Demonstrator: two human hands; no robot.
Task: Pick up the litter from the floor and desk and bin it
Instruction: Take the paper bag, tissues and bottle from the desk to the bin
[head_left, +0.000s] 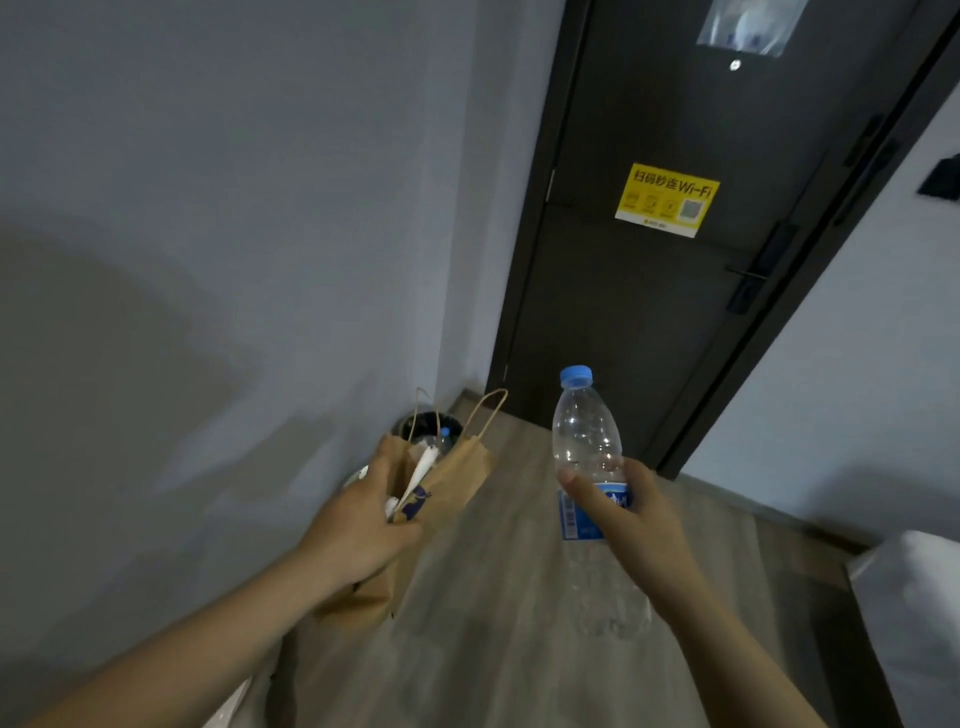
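My left hand grips a brown paper bag with twisted handles, together with some white paper that sticks out of its top. My right hand holds a clear plastic water bottle with a blue cap and blue label, upright, around its middle. A round black bin stands on the floor in the corner by the wall, just beyond the bag; something with a blue cap shows inside it.
A dark door with a yellow Wi-Fi sticker closes the end of the passage. A grey wall runs along the left. The floor is wood-look planks. A white bed corner juts in at the lower right.
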